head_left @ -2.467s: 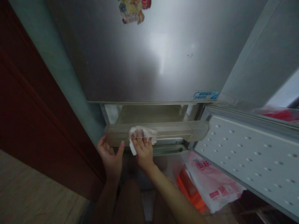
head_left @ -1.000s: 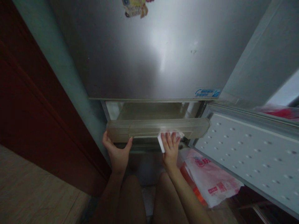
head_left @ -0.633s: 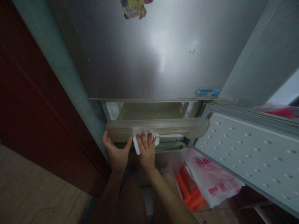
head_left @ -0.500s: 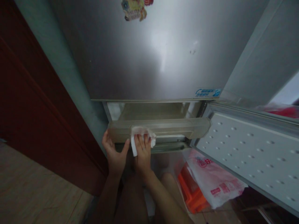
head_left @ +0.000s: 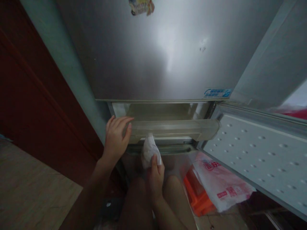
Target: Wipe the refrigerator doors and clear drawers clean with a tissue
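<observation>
A pale translucent drawer [head_left: 172, 127] is pulled partway out below the silver upper door [head_left: 148, 57] of a fridge. At the drawer's left end is my left hand [head_left: 116, 137], its fingers apart and nothing held; whether it touches the drawer edge is hard to tell. My right hand [head_left: 157, 174] grips a white cloth or tissue [head_left: 150, 150], thumb on top, just below the middle of the drawer front. The top of the cloth overlaps the drawer's lower edge.
To the right the lower fridge door [head_left: 256, 153] hangs wide open. Beneath it lie an orange container [head_left: 198, 195] and a white plastic bag with red print [head_left: 223, 182]. A lower drawer [head_left: 172, 149] sits under the first. On the left stands a dark red door [head_left: 43, 95].
My left hand has risen from below the drawer's left corner to its top edge. My right hand has drawn the cloth down and away from the drawer front and turned thumb up.
</observation>
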A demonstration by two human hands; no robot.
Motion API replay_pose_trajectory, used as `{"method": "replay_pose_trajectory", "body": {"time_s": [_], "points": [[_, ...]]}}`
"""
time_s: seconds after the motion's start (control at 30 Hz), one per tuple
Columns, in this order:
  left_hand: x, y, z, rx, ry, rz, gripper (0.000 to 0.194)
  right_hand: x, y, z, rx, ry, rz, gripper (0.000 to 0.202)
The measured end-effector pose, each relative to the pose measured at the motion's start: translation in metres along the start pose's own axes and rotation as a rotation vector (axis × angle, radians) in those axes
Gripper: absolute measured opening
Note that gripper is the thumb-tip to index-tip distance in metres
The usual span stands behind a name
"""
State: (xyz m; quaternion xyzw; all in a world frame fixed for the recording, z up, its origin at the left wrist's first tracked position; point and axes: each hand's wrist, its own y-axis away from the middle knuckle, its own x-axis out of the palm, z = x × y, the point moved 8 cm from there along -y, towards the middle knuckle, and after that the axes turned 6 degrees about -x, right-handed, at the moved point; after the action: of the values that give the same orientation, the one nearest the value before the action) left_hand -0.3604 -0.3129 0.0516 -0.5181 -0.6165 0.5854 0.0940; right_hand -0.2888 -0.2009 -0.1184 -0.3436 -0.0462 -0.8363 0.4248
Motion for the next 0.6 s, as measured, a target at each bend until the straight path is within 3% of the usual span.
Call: {"method": "replay_pose_trajectory", "body": {"time_s": [0.1, 0.3, 0.4, 0.6], "points": [[0.003, 0.000, 0.001, -0.019, 0.017, 0.029, 0.030, 0.009, -0.005, -0.005, 0.109, -0.142, -0.107, 0.045], [0.002, -0.001, -0.002, -0.040, 0.038, 0.062, 0.032, 0.045, -0.026, -0.003, 0.154, -0.308, -0.040, 0.036], [0.002, -0.002, -0.002, -0.043, 0.014, 0.063, 0.032, 0.045, -0.035, 0.003, 0.186, -0.394, -0.010, 0.028], [0.005, -0.002, -0.001, -0.043, -0.001, 0.083, 0.032, 0.026, -0.052, 0.024, 0.161, -0.412, 0.030, 0.023]]}}
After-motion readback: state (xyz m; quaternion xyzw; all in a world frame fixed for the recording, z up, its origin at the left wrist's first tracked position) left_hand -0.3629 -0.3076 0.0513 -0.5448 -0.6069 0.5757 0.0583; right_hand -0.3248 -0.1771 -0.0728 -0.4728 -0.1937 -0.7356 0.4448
